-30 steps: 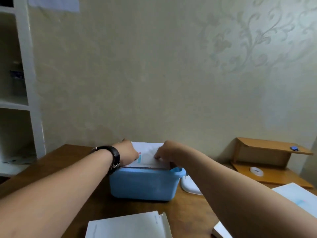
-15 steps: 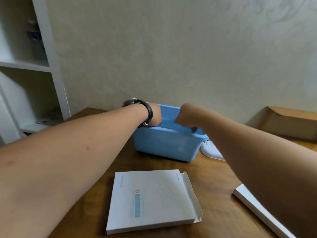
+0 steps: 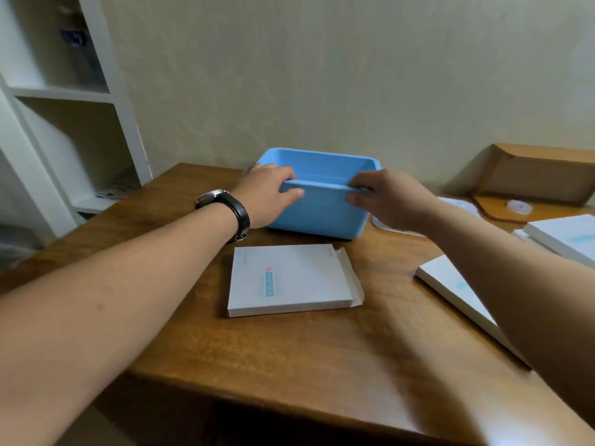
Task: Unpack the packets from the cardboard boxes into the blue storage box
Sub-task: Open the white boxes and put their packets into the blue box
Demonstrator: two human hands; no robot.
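Observation:
The blue storage box [image 3: 322,214] stands at the back of the wooden table, near the wall. My left hand [image 3: 267,196], with a black watch on the wrist, grips the box's near rim at its left end. At the right end of that same rim my right hand [image 3: 383,201] holds on, thumb on the outer wall. What lies inside the box is hidden by the near wall. A flat white cardboard box [image 3: 289,280] with an open side flap lies on the table just in front of the blue box.
More flat white boxes [image 3: 457,291] [image 3: 566,236] lie at the right. A brown cardboard carton [image 3: 541,178] with a tape roll [image 3: 518,207] stands at the back right, a white lid [image 3: 457,204] lies beside the blue box, and a white shelf unit [image 3: 74,101] is at the left.
My hands pushed a white packet down into the blue box, then drew back to its near rim. My view tilted down, bringing the white box in front into sight.

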